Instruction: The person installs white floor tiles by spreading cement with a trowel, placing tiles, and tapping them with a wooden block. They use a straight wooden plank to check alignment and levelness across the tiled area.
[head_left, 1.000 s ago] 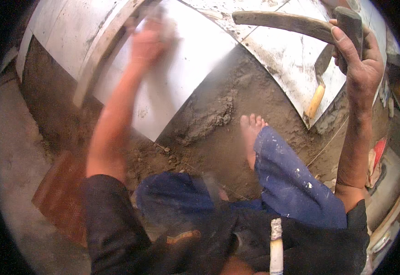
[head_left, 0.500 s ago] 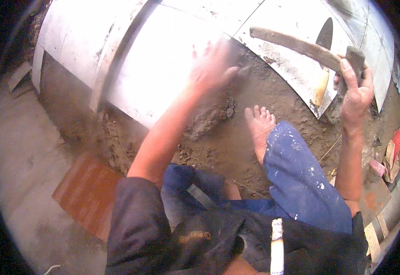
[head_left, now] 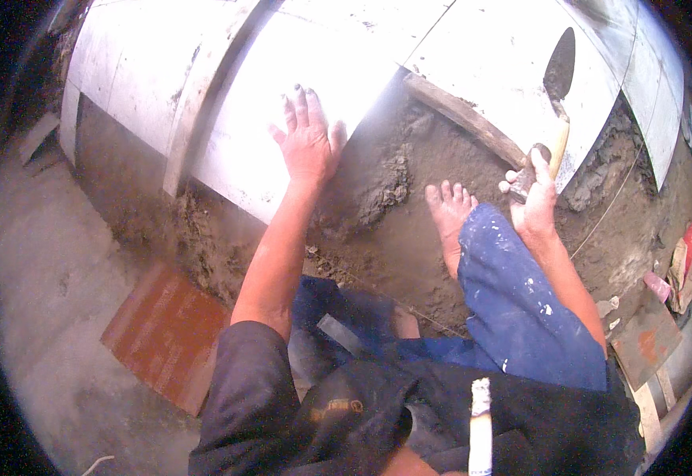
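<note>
My left hand [head_left: 310, 147] lies with fingers spread on a glossy white floor tile [head_left: 247, 170], close to its right edge. In my right hand [head_left: 534, 198] is a hammer [head_left: 469, 119], gripped by its dark block head, its wooden handle pointing away to the upper left. The handle's far end is at the edge of the neighbouring white tile [head_left: 473, 51], beside bare mortar [head_left: 385, 186]. A trowel [head_left: 560, 71] rests on that neighbouring tile, its pale wooden handle partly behind my right hand.
A long straight bar [head_left: 195, 103] lies across the tiles on the left. On the concrete at lower left is a brown tile [head_left: 167, 337]. A string [head_left: 611, 202] crosses the mortar near my bare foot [head_left: 450, 218]. A red bag [head_left: 687, 258] lies far right. A cigarette [head_left: 481, 428] shows at the bottom.
My left hand has moved left and nearer, settling on the white tile. My right hand has come down and left with the hammer, lowering its handle to the tile edge.
</note>
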The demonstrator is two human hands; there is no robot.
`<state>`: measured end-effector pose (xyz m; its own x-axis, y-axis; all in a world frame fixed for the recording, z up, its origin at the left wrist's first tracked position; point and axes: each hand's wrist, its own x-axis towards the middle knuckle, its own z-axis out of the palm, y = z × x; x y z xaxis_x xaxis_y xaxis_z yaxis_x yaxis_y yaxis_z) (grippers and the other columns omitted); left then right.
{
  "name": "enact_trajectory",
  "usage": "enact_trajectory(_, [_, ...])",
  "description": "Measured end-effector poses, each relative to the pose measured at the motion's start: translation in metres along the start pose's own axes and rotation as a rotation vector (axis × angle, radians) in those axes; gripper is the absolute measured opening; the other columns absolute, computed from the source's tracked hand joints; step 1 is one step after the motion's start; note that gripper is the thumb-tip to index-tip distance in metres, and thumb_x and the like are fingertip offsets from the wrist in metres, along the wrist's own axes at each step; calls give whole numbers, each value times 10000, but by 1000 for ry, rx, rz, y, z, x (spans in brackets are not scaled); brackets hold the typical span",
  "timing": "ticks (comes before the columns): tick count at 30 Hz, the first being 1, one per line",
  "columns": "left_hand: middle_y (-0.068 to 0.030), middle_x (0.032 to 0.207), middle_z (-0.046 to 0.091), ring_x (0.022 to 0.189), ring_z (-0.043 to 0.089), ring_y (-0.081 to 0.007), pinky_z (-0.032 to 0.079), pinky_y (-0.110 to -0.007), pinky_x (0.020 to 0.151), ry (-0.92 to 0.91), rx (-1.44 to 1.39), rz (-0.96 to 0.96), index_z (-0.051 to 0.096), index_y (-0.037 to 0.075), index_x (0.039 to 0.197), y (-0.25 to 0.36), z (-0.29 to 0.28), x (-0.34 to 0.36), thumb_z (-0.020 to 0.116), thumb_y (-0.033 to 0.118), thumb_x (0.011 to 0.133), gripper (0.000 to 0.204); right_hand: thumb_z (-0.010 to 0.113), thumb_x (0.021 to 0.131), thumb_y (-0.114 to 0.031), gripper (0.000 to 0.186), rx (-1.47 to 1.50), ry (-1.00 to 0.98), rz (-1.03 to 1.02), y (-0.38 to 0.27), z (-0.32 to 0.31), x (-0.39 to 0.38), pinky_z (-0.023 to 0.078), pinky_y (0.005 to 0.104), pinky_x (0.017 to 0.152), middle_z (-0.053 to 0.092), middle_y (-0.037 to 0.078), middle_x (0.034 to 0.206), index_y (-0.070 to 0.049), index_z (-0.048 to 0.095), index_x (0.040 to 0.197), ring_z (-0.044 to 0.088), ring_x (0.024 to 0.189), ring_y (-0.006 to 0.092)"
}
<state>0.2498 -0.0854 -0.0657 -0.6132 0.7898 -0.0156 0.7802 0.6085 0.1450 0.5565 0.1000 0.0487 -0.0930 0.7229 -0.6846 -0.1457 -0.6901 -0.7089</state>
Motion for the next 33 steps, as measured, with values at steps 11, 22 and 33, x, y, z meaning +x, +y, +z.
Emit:
enact_trajectory(11, [-158,1625,268,1500,241,-369,73,-693,1157,62,18,-34,324,43,1532,6,-20,-4,449,472,974,714,548,1020,-335,206,-80,-169,-15,-14,-4,1,463,334,515,580,19,870,-139,547,1082,562,662,150])
enact_trajectory(22, [-118,1652,211,1533,141,-318,24,-679,1177,92,-65,-485,295,40,1550,-44,-53,-58,485,566,930,835,748,879,-77,496,-943,-882,-1193,-136,137,-80,537,311,755,627,96,1084,-14,498,1302,621,909,178])
enact_trajectory(33, [-81,1643,240,1532,144,-254,28,-599,1219,147,-192,-546,339,75,1535,-39,-75,-69,483,526,962,743,680,838,-144,258,-851,-1763,-1865,86,499,-259,509,274,596,663,109,855,24,665,1033,637,741,161])
